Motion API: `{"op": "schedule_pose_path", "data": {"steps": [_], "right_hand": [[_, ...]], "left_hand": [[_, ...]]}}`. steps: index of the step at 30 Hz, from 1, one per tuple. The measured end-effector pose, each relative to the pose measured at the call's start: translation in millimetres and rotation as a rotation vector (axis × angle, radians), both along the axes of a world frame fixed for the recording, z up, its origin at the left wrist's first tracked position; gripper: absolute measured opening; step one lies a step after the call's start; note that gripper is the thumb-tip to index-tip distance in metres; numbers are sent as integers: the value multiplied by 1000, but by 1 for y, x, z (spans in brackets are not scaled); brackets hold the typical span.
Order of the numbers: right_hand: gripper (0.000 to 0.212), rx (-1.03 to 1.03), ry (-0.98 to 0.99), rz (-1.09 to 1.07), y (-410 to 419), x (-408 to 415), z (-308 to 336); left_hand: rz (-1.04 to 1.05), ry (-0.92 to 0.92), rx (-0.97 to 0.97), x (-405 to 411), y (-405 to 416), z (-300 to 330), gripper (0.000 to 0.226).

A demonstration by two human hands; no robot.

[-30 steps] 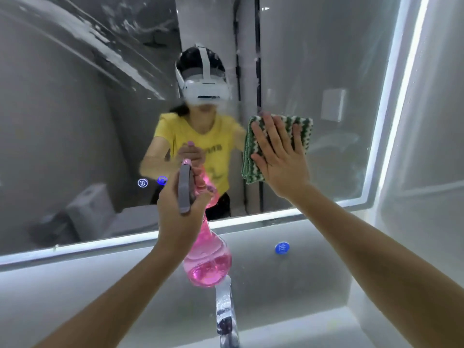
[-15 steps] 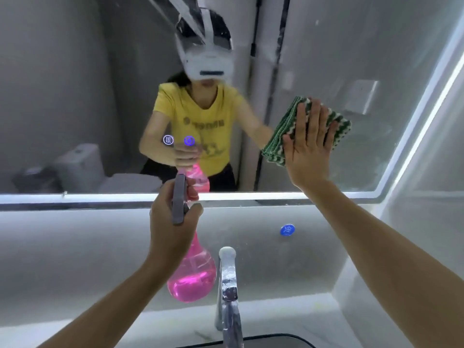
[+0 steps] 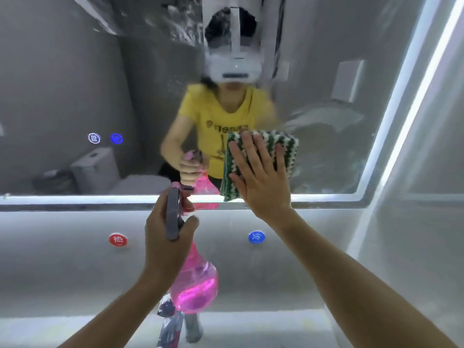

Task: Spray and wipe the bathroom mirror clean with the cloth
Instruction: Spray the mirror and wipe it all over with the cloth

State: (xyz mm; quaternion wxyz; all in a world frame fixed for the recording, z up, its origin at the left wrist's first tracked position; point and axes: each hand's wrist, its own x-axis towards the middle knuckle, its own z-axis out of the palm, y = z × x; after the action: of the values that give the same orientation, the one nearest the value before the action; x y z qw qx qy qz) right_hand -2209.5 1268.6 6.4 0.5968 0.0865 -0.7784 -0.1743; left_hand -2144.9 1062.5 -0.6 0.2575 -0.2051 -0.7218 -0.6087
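right hand (image 3: 261, 177) lies flat, fingers spread, pressing the green-and-white cloth (image 3: 263, 156) against the mirror (image 3: 75, 84) near its lower edge. left hand (image 3: 167, 237) grips the pink spray bottle (image 3: 193, 285) by its neck, above the faucet (image 3: 173, 322).

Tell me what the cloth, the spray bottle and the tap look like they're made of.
Cloth: knitted or woven yarn, seemingly; ribbed green and white zigzag rows, matte.
Spray bottle: likely clear pink-tinted plastic, glossy; liquid shows through. Its grey trigger head looks like opaque plastic.
Tap: probably chromed metal; mirror-like reflections, though blurred.
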Motion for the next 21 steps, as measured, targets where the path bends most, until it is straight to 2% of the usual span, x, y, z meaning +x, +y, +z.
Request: {"op": "schedule_pose_path", "data": {"steps": [7,13,21], "right_hand": [[54,-15,20,26,7,1,-26],[53,18,14,12,16,7,-64],[55,38,10,6,-7,3,-59]], "left_hand": [[-21,11,-70,1,22,-13,33],[-36,-11,-56,-1,16,-20,31],[-13,1,-27,-7,-11,-12,32]]}}
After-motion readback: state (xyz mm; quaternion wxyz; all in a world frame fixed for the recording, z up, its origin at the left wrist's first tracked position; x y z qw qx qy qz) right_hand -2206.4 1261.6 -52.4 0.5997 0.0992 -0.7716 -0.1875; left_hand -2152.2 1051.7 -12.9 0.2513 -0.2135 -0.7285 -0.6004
